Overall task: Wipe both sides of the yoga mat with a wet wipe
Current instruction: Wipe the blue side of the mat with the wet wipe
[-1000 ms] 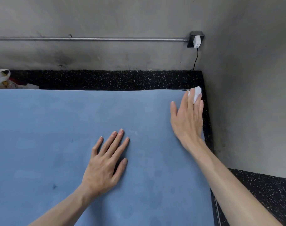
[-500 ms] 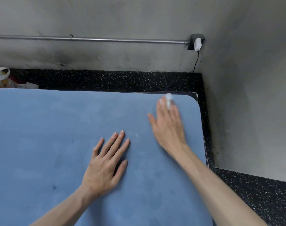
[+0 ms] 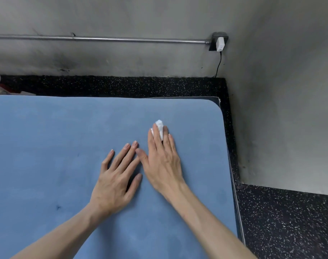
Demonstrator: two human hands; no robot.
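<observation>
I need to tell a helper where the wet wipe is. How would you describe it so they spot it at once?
Start at the big blue yoga mat on the speckled black floor. Two hands lie flat on it; look under the right hand, the one nearer the mat's rounded corner. The wet wipe is the small crumpled white wad at its fingertips.

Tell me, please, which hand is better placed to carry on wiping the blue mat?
The right hand: its straight fingers already press the wet wipe onto the yoga mat. The left hand lies flat, holding nothing, steadying the mat.
</observation>
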